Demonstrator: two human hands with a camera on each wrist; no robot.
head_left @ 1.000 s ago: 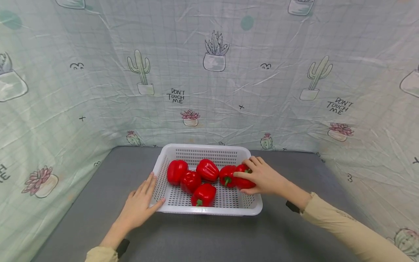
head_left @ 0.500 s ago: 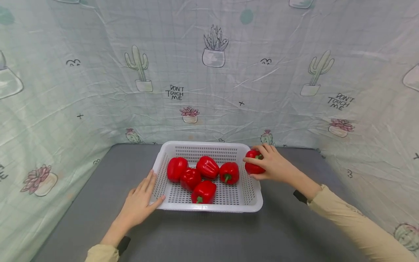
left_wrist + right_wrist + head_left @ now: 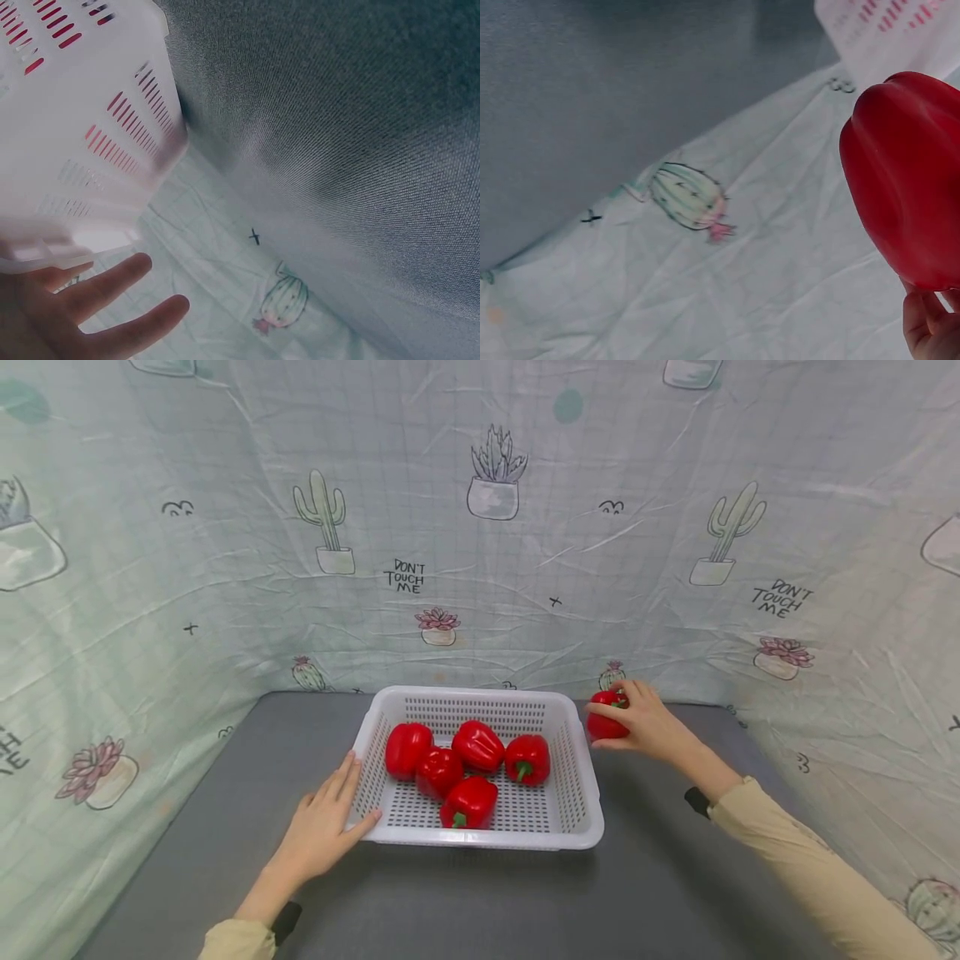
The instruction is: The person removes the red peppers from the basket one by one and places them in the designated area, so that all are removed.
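My right hand [image 3: 647,723] grips a red bell pepper [image 3: 604,720] by its sides, just beyond the right rim of a white perforated plastic basket [image 3: 480,837]. In the right wrist view the same bell pepper [image 3: 904,180] fills the right side, fingertips [image 3: 922,326] at its lower end. Several more red bell peppers lie in the basket, among them one at the right [image 3: 527,758] and one near the front [image 3: 469,803]. My left hand [image 3: 318,827] rests on the basket's left rim with fingers spread and straight; the left wrist view shows its fingers [image 3: 112,289] beside the basket wall [image 3: 90,150].
The basket stands on a dark grey table [image 3: 480,902]. Behind it and at both sides hangs a pale curtain [image 3: 555,543] printed with cacti, which meets the table's back edge.
The right hand has lifted one bell pepper out of the basket's right end, carrying it over the rim to the right and back. The left hand has stayed on the left rim.
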